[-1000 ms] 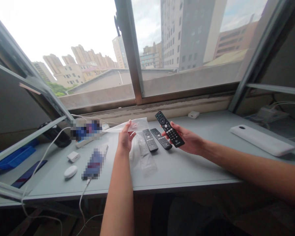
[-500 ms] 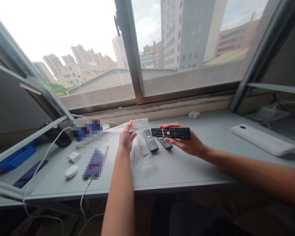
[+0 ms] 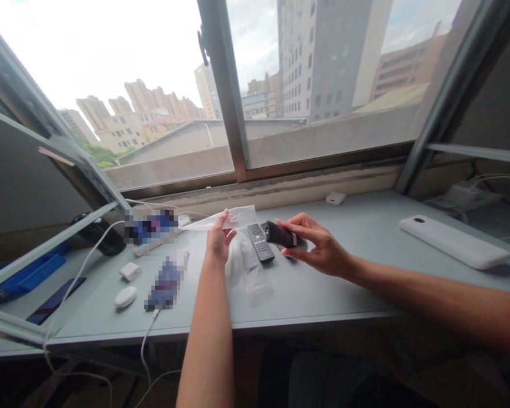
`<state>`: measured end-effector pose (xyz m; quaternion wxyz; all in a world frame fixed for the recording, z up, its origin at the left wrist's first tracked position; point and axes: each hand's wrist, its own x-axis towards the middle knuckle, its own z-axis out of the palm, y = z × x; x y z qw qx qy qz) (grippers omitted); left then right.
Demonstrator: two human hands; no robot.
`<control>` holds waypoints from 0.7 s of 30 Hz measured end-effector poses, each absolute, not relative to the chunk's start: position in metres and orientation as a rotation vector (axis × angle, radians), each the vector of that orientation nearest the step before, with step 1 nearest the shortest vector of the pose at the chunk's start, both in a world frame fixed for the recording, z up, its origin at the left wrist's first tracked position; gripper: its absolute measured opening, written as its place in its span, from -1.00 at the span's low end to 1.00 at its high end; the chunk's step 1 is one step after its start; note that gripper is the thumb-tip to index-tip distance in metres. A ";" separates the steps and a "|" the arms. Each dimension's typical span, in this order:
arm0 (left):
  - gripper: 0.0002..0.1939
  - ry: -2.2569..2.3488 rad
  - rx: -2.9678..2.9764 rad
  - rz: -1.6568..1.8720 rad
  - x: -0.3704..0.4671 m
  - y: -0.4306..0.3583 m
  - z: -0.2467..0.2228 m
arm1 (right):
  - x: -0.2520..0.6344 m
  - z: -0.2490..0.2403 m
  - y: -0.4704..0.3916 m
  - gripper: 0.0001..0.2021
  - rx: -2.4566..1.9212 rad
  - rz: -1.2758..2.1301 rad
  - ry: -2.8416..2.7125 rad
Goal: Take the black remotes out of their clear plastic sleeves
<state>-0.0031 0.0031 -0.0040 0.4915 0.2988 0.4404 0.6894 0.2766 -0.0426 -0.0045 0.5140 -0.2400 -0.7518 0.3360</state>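
My left hand (image 3: 219, 241) pinches a clear plastic bag (image 3: 242, 215) by its edge and holds it up off the desk. My right hand (image 3: 318, 243) is closed round a black remote control (image 3: 284, 235), its end pointing toward the bag and its buttons turned out of sight. Beneath and beside it, another remote control (image 3: 260, 242) lies face up on the desk. One more remote is mostly covered by my right hand and the held remote. Crumpled clear plastic bags (image 3: 250, 269) lie just right of my left forearm.
On the left of the desk (image 3: 344, 289) are a blurred phone (image 3: 166, 283) on a cable, a white charger (image 3: 130, 271), a white oval object (image 3: 126, 297) and a black cup (image 3: 100, 235). A long white device (image 3: 454, 241) lies right. A small white box (image 3: 335, 198) sits near the window.
My right hand has rolled the held remote, so its button face has turned away and its end points left. My left hand and the bag stay about where they were.
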 end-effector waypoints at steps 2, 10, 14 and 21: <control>-0.64 1.055 0.711 1.676 -0.003 0.003 -0.004 | 0.275 -0.004 -0.042 -0.62 -0.566 0.986 -1.740; -0.62 0.970 0.694 1.683 -0.004 0.001 0.000 | 0.272 0.001 -0.034 -0.74 -0.696 1.655 -1.300; -0.63 0.923 0.727 1.673 -0.003 -0.001 0.002 | 0.272 -0.001 -0.032 -0.78 -0.716 1.650 -1.280; -0.61 0.840 0.897 1.507 0.004 -0.007 0.000 | 0.271 -0.005 -0.035 -0.71 -0.689 1.781 -1.415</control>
